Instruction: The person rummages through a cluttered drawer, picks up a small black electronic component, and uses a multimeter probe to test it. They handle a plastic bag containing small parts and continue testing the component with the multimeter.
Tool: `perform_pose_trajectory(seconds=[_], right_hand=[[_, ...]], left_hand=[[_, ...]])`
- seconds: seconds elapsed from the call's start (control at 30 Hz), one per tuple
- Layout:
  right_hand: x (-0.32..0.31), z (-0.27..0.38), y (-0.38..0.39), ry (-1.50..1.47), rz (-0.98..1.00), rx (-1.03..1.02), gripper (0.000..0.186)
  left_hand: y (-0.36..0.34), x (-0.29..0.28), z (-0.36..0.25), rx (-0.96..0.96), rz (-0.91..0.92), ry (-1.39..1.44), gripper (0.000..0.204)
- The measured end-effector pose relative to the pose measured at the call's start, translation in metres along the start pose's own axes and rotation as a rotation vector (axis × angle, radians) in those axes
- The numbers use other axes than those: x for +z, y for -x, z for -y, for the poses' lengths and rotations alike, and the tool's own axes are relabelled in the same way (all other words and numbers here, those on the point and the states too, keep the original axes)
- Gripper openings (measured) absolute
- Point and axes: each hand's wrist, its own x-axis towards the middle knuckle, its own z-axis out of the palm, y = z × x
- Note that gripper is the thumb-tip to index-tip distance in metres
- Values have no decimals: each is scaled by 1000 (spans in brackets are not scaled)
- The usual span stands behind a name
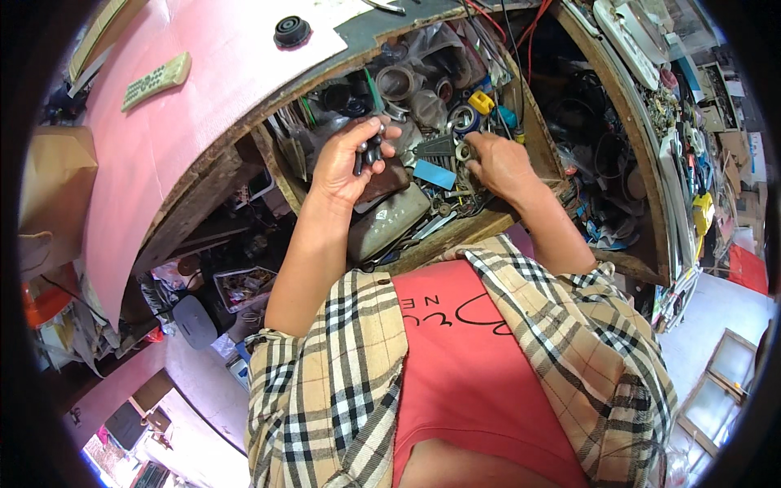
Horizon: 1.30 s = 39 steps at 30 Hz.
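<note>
Holding black parts (370, 152) above the drawer (455, 232), the left hand (346, 163) curls its fingers around them. The right hand (498, 161) digs inside the drawer, fingers bent and hidden among clutter.

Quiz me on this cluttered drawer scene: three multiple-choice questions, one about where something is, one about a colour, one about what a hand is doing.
1. Where does the remote lie?
A. On the pink tabletop
B. Inside the drawer
C. In the left hand

2. What colour is the small flat card in the drawer, between the two hands?
A. Red
B. Blue
C. Green

3. What is the left hand doing?
A. Resting flat and empty on the tabletop
B. Holding small dark parts above the drawer
C. Gripping the remote

Answers:
1. A, the pale green remote rests on the pink surface at upper left, well away from the drawer.
2. B, the card shows bright blue among the grey clutter.
3. B, its fingers curl around small black pieces, while the right hand reaches down into the drawer's contents.
</note>
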Motion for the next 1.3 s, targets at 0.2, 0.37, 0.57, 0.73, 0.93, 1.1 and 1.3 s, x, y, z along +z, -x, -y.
perform_pose_trajectory(seconds=[0.2, 0.37, 0.57, 0.73, 0.93, 1.1, 1.3], right_hand=[[15, -2, -6, 40, -76, -32, 30], [16, -3, -7, 23, -108, -12, 27], [10, -2, -3, -39, -97, 16, 27], [13, -4, -4, -50, -63, 25, 31], [7, -1, 2, -123, -69, 123, 32], [-7, -4, 28, -190, -137, 144, 24], [8, 13, 58, -368, -196, 8, 18]], left_hand=[[1, -5, -3, 53, 72, 75, 25], [3, -8, -11, 152, 143, 321, 23], [2, -11, -11, 159, 131, 364, 23], [2, -10, -11, 154, 111, 354, 23], [4, -9, -9, 135, 112, 334, 24], [1, -8, -7, 84, 116, 294, 25], [-2, -8, -5, 37, 115, 205, 30]])
